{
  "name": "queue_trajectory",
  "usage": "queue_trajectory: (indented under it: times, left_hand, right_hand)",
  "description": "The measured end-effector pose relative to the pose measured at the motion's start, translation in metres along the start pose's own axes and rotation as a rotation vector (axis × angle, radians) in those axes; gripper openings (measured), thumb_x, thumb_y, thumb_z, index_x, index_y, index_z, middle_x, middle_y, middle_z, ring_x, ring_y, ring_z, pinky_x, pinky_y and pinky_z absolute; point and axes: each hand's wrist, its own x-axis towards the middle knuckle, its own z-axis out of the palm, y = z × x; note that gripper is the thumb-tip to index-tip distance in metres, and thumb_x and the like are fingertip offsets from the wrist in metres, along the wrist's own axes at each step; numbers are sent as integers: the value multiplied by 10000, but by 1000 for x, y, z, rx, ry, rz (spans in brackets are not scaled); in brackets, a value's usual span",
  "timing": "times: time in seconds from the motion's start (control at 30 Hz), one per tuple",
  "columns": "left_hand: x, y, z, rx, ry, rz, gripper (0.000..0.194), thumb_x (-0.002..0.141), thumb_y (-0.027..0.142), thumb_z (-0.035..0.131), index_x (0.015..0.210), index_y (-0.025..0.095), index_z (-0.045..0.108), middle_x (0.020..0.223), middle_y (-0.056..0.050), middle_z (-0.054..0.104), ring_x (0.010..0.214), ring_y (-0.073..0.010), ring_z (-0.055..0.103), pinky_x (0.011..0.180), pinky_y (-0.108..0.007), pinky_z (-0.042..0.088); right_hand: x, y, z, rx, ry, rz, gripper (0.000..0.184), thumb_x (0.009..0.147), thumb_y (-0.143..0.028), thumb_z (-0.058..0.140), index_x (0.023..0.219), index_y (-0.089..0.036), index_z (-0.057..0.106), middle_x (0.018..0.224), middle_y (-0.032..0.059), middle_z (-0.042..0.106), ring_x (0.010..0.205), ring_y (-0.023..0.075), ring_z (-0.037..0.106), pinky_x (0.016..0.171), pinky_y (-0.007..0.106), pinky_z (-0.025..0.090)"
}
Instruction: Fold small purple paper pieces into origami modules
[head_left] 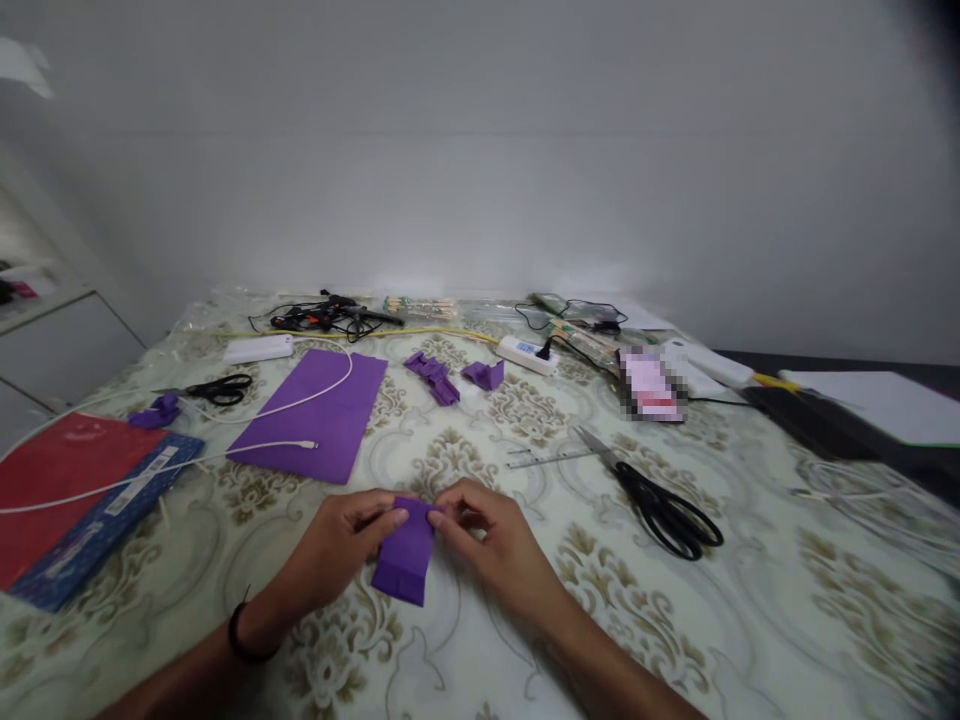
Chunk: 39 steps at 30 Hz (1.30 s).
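Observation:
A small folded piece of purple paper (406, 560) lies on the patterned tablecloth (750, 620) in front of me. My left hand (337, 550) pinches its upper left corner, thumb on top. My right hand (495, 540) pinches the upper right corner, fingers closed on the edge. Both hands rest low on the cloth. A black band circles my left wrist.
A purple sheet (315, 415) with a white cable across it lies beyond my left hand. Black scissors (660, 505) and a clear ruler (551, 458) lie to the right. Folded purple pieces (435, 378), a power strip (529, 353), smaller scissors (221, 388) and a red and blue folder (67, 500) are farther off.

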Motion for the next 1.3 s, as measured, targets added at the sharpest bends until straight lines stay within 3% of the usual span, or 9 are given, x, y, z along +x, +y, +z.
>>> queue_trajectory:
  times: [0.2,0.33,0.47,0.57,0.7,0.83,0.97,1.1,1.3]
  left_hand:
    - [-6,4,7,-321,-74,-60,455,907,453,752,1268,179,779,773,-36,785,642,-185,698,625,-287,591]
    - [-14,13,9,-353,-35,-27,405,924,419,740,1253,187,790,753,-35,791,648,-186,721,627,-272,594]
    - [-20,19,10,-319,17,31,288,954,347,699,1173,215,832,795,-41,813,651,-174,725,606,-238,569]
    - [-22,20,11,-281,30,67,232,959,298,680,1079,219,863,815,-49,822,649,-166,705,596,-229,553]
    - [-24,18,10,-198,50,153,212,961,254,676,1004,233,883,784,-40,809,623,-139,643,574,-210,498]
    - [-23,21,6,-185,35,189,232,940,207,657,954,225,888,830,-42,832,699,-160,691,635,-233,518]
    - [-21,25,4,-200,18,143,177,926,317,727,957,227,876,865,-52,831,746,-195,707,650,-262,525]
    - [-20,24,8,-172,40,71,170,916,346,742,926,214,848,737,-27,744,628,-152,601,558,-231,442]
    - [-22,21,9,-262,-22,11,222,973,363,692,1134,219,744,639,57,558,533,-88,393,491,-184,315]
  right_hand:
    - [-3,2,0,100,17,39,218,910,-401,752,966,-199,809,707,18,746,630,171,700,624,273,561]
    - [-10,-2,1,181,11,62,243,889,-425,793,997,-211,834,724,29,804,620,183,765,618,271,620]
    - [-16,-8,0,335,-1,35,127,877,-321,838,983,-264,876,680,3,817,603,162,789,618,225,637]
    - [-20,-11,-2,385,-5,17,116,881,-250,829,958,-311,891,758,-1,850,626,147,799,617,202,642]
    - [-21,-13,-5,302,-18,-37,154,881,-202,808,953,-306,895,852,20,865,677,149,798,629,212,642]
    - [-21,-17,-8,162,-19,-105,158,883,-174,771,917,-276,886,794,23,840,665,144,757,593,213,587]
    - [-21,-21,-9,59,-24,-160,163,908,-188,717,958,-244,862,806,46,821,678,170,730,592,262,575]
    - [-21,-21,-8,-8,-41,-171,151,934,-205,714,984,-256,847,860,44,829,729,180,749,642,282,600]
    - [-22,-17,-5,10,-17,-131,154,908,-158,726,977,-254,824,945,40,831,787,171,780,701,263,641]
